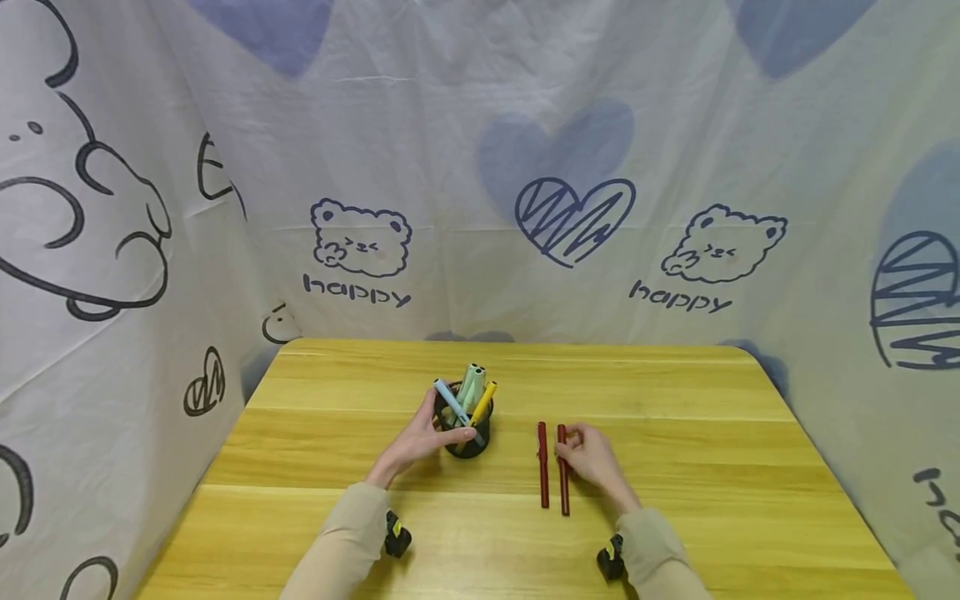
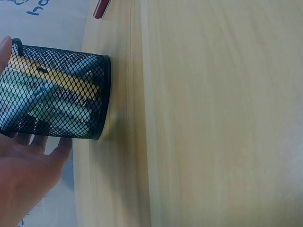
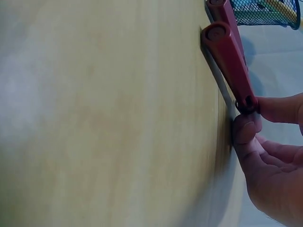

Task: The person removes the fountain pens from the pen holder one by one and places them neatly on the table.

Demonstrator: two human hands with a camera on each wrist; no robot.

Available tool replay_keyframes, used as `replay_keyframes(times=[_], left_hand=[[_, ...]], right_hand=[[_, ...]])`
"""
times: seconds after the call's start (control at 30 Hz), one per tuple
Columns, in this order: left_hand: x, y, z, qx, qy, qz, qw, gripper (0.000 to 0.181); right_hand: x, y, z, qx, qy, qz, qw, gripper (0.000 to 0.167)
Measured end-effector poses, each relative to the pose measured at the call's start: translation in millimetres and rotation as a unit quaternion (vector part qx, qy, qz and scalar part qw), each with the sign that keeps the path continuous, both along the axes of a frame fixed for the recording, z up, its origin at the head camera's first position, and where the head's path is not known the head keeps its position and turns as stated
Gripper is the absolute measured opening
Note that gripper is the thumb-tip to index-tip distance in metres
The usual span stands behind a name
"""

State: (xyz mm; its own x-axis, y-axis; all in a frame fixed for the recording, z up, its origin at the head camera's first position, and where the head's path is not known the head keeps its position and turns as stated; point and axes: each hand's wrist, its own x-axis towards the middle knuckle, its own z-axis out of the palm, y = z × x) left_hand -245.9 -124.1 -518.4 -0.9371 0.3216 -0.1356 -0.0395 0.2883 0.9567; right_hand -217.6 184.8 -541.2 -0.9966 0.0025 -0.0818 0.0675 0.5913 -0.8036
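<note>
My left hand (image 1: 411, 442) grips a black mesh pen holder (image 1: 482, 432), its thumb on the near side and its fingers around the far left. Several pale green pens (image 1: 471, 385), a light blue pen (image 1: 451, 400) and a yellow pen (image 1: 483, 403) stand in it, leaning different ways. Further right, two dark red pens lie side by side, lengthwise from me. The thumb and fingertips of my right hand (image 1: 592, 457) pinch the right red pen (image 1: 564, 487) near its far end. The left red pen (image 1: 543, 475) lies a small gap away, untouched.
The wooden table (image 1: 675, 400) reaches back to a pale curtain (image 1: 450, 167) printed with hearts and bears, which also hangs along both sides. Each wrist wears a small black camera, one on the left wrist (image 1: 397, 536) and one on the right wrist (image 1: 611, 560).
</note>
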Motion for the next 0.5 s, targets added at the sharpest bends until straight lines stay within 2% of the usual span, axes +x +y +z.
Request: replay_keyframes(times=[0.2, 0.5], left_hand=[[-0.7, -0.7, -0.5, -0.005, -0.004, 0.003, 1.0, 0.116], [-1.1, 0.1, -0.3, 0.002, 0.003, -0.001, 1.0, 0.109]], right_hand=[[-2.1, -1.6, 0.1, 0.034, 0.003, 0.009, 0.9994, 0.038], [-5.1, -1.3, -2.0, 0.043, -0.001, 0.005, 0.999, 0.036]])
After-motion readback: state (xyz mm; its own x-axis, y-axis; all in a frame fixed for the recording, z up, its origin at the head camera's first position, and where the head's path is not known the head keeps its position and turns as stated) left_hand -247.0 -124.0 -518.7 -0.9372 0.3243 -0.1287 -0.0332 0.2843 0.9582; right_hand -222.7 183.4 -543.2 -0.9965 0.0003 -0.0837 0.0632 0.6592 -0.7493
